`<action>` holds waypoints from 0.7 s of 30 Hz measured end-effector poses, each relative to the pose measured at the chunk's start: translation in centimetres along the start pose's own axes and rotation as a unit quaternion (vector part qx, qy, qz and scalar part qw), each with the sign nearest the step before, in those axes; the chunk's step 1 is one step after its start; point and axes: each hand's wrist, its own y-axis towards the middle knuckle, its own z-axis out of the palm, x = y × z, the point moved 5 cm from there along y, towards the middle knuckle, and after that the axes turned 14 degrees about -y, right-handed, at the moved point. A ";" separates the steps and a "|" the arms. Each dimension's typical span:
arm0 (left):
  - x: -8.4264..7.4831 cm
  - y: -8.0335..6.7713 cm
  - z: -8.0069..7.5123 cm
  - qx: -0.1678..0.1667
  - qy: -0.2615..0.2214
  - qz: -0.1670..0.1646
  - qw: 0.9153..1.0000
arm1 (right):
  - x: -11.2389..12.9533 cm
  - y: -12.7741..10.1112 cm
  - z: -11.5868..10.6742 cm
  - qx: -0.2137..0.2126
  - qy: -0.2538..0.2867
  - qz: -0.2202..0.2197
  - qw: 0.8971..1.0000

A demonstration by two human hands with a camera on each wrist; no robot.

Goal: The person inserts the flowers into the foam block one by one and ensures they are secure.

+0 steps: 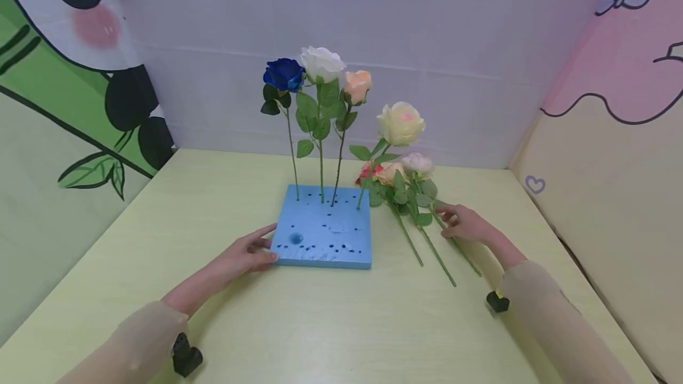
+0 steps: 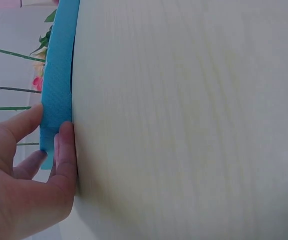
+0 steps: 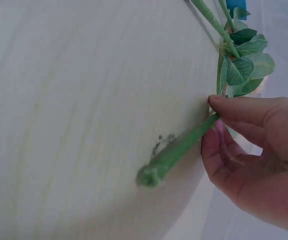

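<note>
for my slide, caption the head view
Left hand grips a blue foam block bearing four roses; right hand pinches a green flower stem.

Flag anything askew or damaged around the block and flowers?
Two things. The cream rose leans right in the blue block, while the blue rose, white rose and peach rose stand nearer upright. The block's top also looks scuffed, with one round pit near its front-left corner, much wider than the small holes.
</note>
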 end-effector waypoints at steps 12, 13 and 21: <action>0.3 0.2 -0.1 -0.010 -0.002 -0.014 1.000 | -0.5 0.0 -0.1 0.052 0.080 0.002 0.995; 0.4 0.2 -0.1 -0.012 -0.004 -0.015 1.000 | -0.5 0.0 -0.1 0.054 0.086 -0.001 0.995; 0.3 0.4 -0.2 -0.011 0.002 -0.007 1.000 | -0.4 -0.3 -0.4 0.057 0.141 0.024 0.988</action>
